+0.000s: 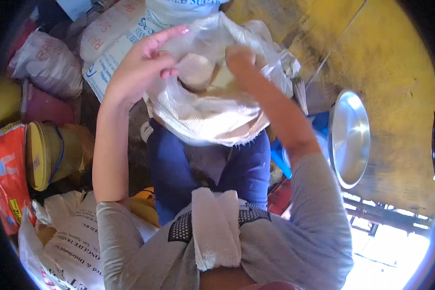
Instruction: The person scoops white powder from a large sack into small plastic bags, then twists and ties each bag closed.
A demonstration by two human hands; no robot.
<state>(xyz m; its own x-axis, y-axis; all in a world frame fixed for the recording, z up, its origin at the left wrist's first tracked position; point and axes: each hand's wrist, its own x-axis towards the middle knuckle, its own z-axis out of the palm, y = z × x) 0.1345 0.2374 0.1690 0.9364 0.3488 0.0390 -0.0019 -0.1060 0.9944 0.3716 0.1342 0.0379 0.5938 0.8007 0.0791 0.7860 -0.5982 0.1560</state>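
A white woven sack with a clear plastic liner stands open between my knees. My left hand is over its left rim, the index finger stretched across the liner and the other fingers loosely bent; I see nothing held in it. Reaching into the mouth of the sack, my right hand is bent down and blurred. Its fingertips are hidden, so any grip there cannot be made out. Inside, left of that hand, is a pale rounded object, perhaps a lump or a vessel, beside pale contents.
Printed sacks stand beyond the left hand. A lidded yellow bucket and a red bag are at left. To the right, a shiny metal basin stands against a worn yellow surface, near a bristled brush or whisk.
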